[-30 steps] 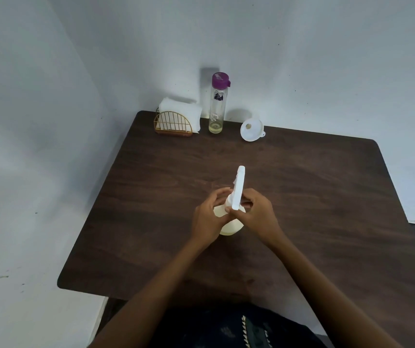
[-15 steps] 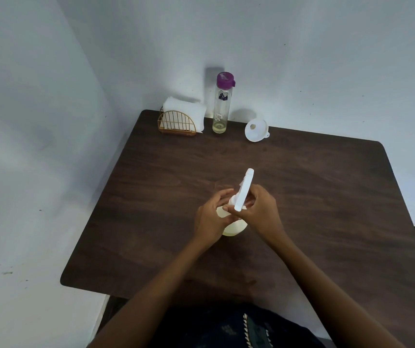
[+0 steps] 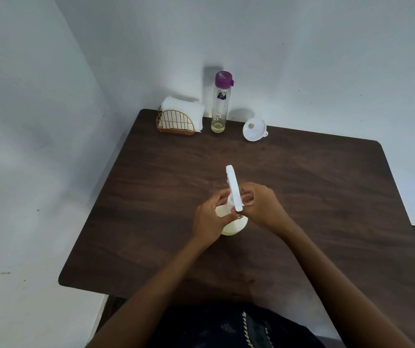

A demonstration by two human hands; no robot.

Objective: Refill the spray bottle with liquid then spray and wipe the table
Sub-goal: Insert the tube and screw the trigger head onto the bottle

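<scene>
A cream spray bottle point(image 3: 234, 226) stands upright in the middle of the dark wooden table point(image 3: 314, 197). Its white trigger head point(image 3: 234, 188) points away from me, slightly to the left. My left hand point(image 3: 210, 217) grips the bottle's neck and shoulder from the left. My right hand point(image 3: 261, 204) holds the trigger head at its collar from the right, fingers curled around it. A tall clear bottle point(image 3: 220, 104) with a purple cap and a little yellowish liquid at the bottom stands at the table's back edge. A white funnel point(image 3: 254, 130) lies on its side to its right.
A gold wire holder point(image 3: 176, 121) with white napkins sits at the back left corner, next to the clear bottle. Pale walls close off the table's back and left sides. The table's front edge is close to my body.
The trigger head has turned from pointing slightly right to slightly left between my hands. The bottle stays in the same spot on the table. The view has shifted a little.
</scene>
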